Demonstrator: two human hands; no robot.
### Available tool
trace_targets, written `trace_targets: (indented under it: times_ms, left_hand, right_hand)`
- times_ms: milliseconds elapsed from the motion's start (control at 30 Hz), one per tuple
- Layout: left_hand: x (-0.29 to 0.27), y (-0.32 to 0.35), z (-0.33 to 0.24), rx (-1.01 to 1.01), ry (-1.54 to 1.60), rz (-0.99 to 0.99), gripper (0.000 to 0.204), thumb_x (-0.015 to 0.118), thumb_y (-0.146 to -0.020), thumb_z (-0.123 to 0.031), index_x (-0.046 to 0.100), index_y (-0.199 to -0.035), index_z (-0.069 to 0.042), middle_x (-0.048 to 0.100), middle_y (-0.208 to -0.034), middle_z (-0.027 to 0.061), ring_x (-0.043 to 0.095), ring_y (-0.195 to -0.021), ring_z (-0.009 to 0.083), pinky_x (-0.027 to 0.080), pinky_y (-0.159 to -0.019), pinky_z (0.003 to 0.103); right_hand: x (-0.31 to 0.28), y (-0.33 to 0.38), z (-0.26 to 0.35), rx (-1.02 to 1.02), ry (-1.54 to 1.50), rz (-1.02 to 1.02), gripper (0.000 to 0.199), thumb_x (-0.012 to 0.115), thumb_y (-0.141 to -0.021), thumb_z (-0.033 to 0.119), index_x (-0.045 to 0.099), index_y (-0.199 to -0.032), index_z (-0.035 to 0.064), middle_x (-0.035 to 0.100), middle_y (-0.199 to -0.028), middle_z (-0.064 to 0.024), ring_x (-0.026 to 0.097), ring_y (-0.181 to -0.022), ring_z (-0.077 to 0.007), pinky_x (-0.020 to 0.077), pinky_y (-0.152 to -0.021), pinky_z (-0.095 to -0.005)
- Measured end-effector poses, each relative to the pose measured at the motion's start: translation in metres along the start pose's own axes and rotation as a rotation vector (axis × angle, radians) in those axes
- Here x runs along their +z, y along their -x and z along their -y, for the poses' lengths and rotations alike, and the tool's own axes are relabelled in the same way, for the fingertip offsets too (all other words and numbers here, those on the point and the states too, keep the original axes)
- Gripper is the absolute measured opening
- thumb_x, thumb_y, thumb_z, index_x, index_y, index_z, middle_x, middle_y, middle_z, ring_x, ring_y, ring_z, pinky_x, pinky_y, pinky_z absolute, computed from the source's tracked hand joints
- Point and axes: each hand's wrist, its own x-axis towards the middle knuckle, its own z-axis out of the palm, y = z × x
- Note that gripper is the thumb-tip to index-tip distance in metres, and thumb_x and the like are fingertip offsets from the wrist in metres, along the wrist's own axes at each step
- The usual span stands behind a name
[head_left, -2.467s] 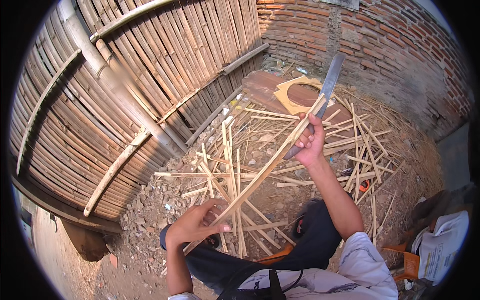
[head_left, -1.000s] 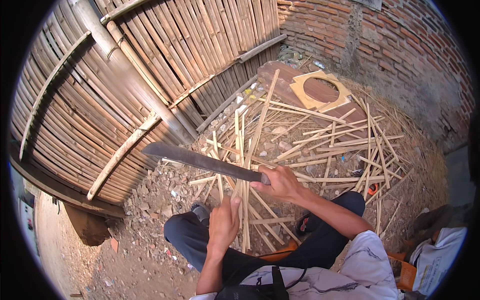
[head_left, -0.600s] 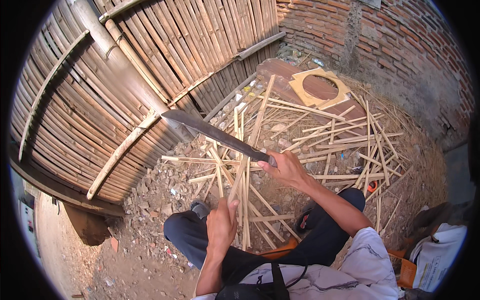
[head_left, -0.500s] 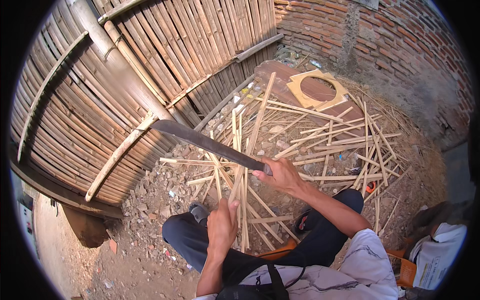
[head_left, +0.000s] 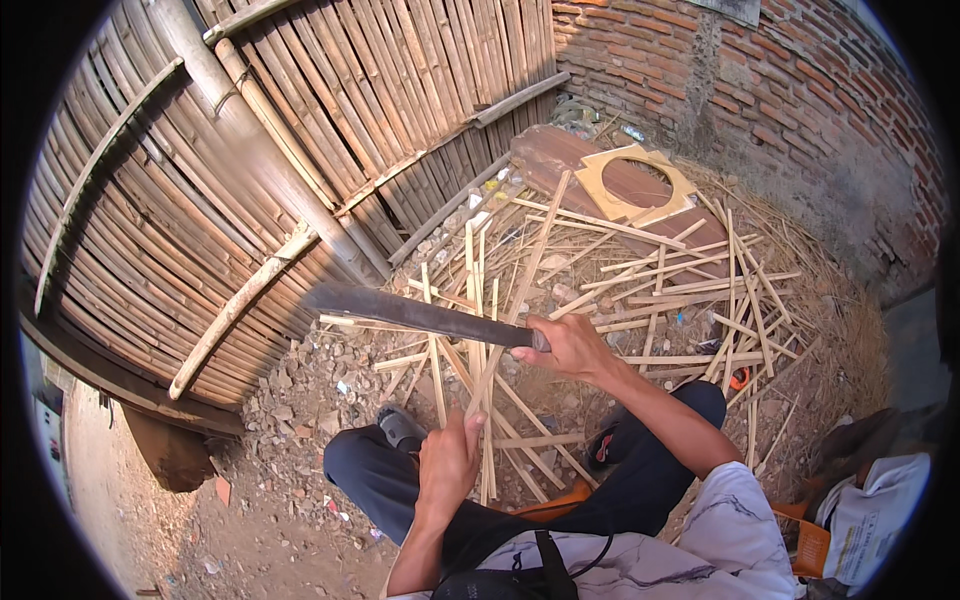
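Note:
My right hand point(head_left: 575, 350) is closed round the handle of a machete point(head_left: 420, 316). Its long dark blade points left, almost level, and crosses over a long bamboo strip point(head_left: 533, 262). Whether blade and strip touch, I cannot tell. The strip's lower end is in my closed left hand point(head_left: 447, 462), thumb along it, and it slants up and away to the right. Beneath and beyond the blade, several loose pale bamboo strips point(head_left: 437, 375) lie crossed on the stony ground between my legs.
More split strips point(head_left: 690, 285) are strewn at right, near a brown board point(head_left: 555, 155) bearing a yellowish panel with a round hole point(head_left: 592, 182). A bamboo-slat wall point(head_left: 400, 80) rises at left, a brick wall point(head_left: 800, 90) behind. A white sack point(head_left: 880, 520) is at lower right.
The machete's tip has swung down, so the blade lies flatter. The upper end of the held strip has shifted slightly right and down. Both hands keep their grip.

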Motion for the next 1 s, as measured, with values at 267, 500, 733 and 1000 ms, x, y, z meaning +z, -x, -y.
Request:
trace_targets:
  times_ms: [267,500,733,1000]
  left_hand:
    - [-0.012,0.004,0.022,-0.030,0.366,0.186,0.053,0.040,-0.113,-0.038,0.052,-0.081,0.003,0.047,-0.060,0.0117,0.046,-0.055,0.0253,0.041,-0.058,0.041]
    - [0.007,-0.006,0.032,-0.082,0.490,0.252,0.055,0.036,-0.114,-0.040,0.046,-0.077,-0.001,0.039,-0.062,0.0038,0.037,-0.058,0.0162,0.037,-0.056,0.037]
    - [0.014,0.026,0.063,-0.122,0.494,0.322,0.056,0.036,-0.114,-0.041,0.046,-0.075,-0.002,0.038,-0.063,0.0013,0.035,-0.059,0.0134,0.035,-0.057,0.035]
    - [0.000,-0.001,0.041,-0.218,0.677,0.478,0.056,0.031,-0.114,-0.044,0.043,-0.074,-0.008,0.035,-0.059,-0.0029,0.033,-0.051,0.0087,0.031,-0.048,0.028]
  right_hand:
    - [-0.014,-0.013,-0.020,0.213,-0.075,-0.013,0.064,0.057,-0.096,0.062,0.072,-0.104,0.0000,0.056,-0.054,-0.0194,0.066,-0.057,-0.0360,0.0507,-0.057,-0.0473]
    - [0.012,-0.002,0.006,0.048,0.074,0.083,0.075,0.053,-0.094,0.073,0.072,-0.103,0.0007,0.060,-0.055,-0.0194,0.067,-0.059,-0.0397,0.0529,-0.057,-0.0495]
    - [-0.026,-0.031,-0.054,0.365,0.019,-0.031,0.072,0.056,-0.096,0.065,0.071,-0.091,-0.0047,0.051,-0.048,-0.0149,0.059,-0.048,-0.0289,0.0472,-0.052,-0.0468]
    - [0.018,0.005,-0.003,0.014,0.095,0.133,0.070,0.055,-0.093,0.071,0.075,-0.097,0.0045,0.057,-0.052,-0.0153,0.064,-0.052,-0.0338,0.0511,-0.053,-0.0471]
